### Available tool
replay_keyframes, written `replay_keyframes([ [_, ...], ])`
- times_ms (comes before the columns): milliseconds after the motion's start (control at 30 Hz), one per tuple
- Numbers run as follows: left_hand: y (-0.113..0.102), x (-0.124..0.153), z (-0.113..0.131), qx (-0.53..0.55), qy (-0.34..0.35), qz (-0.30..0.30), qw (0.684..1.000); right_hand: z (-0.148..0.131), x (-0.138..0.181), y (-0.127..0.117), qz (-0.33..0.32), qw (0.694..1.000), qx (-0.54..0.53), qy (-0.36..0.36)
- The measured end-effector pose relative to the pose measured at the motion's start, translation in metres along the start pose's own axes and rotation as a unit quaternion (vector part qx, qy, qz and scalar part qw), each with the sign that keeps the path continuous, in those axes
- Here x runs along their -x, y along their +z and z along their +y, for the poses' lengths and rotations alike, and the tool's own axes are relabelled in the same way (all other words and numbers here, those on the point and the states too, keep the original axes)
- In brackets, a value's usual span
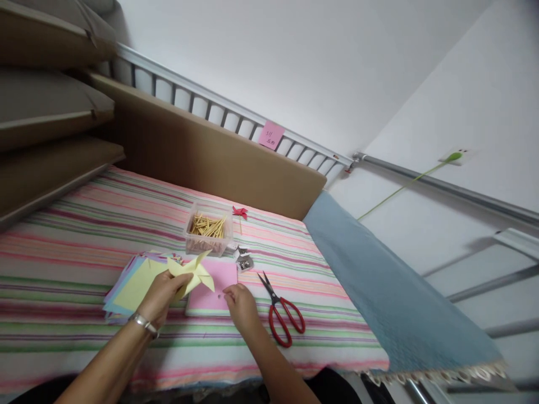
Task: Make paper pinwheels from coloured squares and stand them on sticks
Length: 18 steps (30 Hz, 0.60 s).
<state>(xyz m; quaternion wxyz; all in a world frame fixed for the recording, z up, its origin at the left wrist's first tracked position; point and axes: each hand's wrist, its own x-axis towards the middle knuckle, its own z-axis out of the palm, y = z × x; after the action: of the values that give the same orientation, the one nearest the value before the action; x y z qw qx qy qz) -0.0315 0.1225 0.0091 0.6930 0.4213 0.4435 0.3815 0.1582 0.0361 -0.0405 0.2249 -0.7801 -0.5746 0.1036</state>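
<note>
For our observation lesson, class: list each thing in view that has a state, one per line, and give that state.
Scissors: lying flat, blades slightly apart
Plastic box: open, holding jumbled sticks
Small white box: open
Yellow paper: folded into pinwheel blades, held in the left hand
Red pinwheel: blades formed
Pink sheet: flat
Coloured papers: stacked unevenly
Pink note: written on

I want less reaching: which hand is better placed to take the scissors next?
Probably the right hand: nearer the red-handled scissors, though perhaps not empty; the left hand holds the yellow paper pinwheel.
</note>
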Motion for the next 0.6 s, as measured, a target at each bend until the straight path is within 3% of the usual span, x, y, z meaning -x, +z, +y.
replay_keyframes([
  [233, 0.004, 0.003, -0.001, -0.011, -0.003, 0.004, 1.0, -0.01, 0.005, 0.007, 0.004, 0.998, 0.045, -0.044],
  [600, 0.003, 0.0, -0.007, 0.003, -0.008, -0.032, 0.999, -0.011, -0.01, 0.014, 0.004, 0.997, 0.064, -0.036],
])
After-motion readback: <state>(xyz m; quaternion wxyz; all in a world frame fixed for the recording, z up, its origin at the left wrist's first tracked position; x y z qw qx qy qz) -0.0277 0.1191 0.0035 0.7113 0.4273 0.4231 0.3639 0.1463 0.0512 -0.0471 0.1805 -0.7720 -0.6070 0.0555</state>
